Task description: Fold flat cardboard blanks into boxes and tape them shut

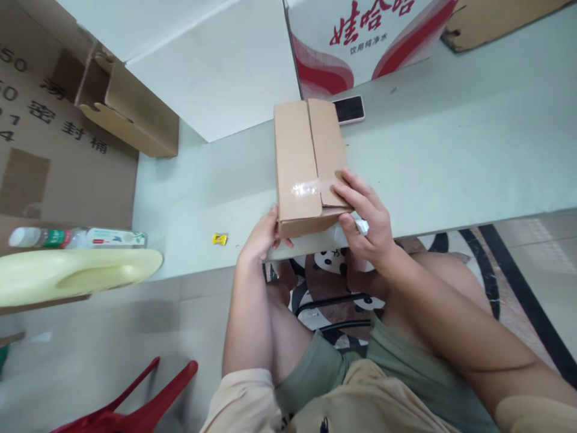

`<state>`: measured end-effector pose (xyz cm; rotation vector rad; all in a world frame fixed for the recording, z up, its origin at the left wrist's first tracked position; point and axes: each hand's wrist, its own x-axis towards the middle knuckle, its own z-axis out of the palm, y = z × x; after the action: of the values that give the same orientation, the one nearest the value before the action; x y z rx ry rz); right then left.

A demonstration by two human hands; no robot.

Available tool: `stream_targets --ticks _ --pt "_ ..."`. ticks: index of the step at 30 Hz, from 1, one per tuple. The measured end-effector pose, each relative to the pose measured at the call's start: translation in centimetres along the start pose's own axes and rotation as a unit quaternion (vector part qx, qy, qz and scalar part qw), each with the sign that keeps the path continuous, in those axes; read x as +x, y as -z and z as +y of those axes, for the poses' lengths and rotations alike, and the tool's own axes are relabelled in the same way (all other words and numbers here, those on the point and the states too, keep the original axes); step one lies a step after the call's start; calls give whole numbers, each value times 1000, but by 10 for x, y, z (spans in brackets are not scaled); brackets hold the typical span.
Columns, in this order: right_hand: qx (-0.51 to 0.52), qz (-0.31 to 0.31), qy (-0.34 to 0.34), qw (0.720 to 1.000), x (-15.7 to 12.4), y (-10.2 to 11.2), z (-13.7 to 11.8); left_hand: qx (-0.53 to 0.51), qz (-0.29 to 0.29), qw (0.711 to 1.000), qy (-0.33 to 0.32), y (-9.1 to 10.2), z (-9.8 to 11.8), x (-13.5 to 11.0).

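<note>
A small brown cardboard box [295, 150] lies on the pale table with its top flaps folded together. A strip of clear tape [305, 189] shines across the seam at its near end. My left hand [264, 234] grips the box's near left corner, fingers curled under the edge and partly hidden. At the near right corner, my right hand [367, 216] has its fingertips on the top flap and its thumb below. A small crumpled white piece [362, 227] shows by that thumb; its kind I cannot make out.
A phone [350, 110] lies behind the box, before a red-and-white carton [369, 42] and a large white box [216, 72]. To the left are an open cardboard box [144, 114], a plastic bottle [76, 237], a pale yellow object [81, 273] and a yellow wrapped sweet [220, 239].
</note>
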<state>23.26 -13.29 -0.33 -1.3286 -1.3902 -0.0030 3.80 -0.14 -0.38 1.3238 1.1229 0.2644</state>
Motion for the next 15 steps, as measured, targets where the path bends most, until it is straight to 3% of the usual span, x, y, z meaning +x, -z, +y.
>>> stream_targets --ticks 3,5,8,10,12,15 --pt "3 -4 -20 1000 0 3 -1 90 12 995 -45 1 -3 2" --pt "5 -33 -14 999 1 3 -2 120 113 980 -116 3 -2 5" --pt "20 -84 16 996 1 0 -5 88 302 916 -248 10 6 6" --pt "45 -111 38 992 2 -3 -6 64 358 857 -366 15 14 2" --pt "75 -135 51 987 3 -5 -7 94 323 829 -447 16 22 -4" --pt "102 -150 50 982 5 -6 -8 181 239 828 -474 13 26 -10"
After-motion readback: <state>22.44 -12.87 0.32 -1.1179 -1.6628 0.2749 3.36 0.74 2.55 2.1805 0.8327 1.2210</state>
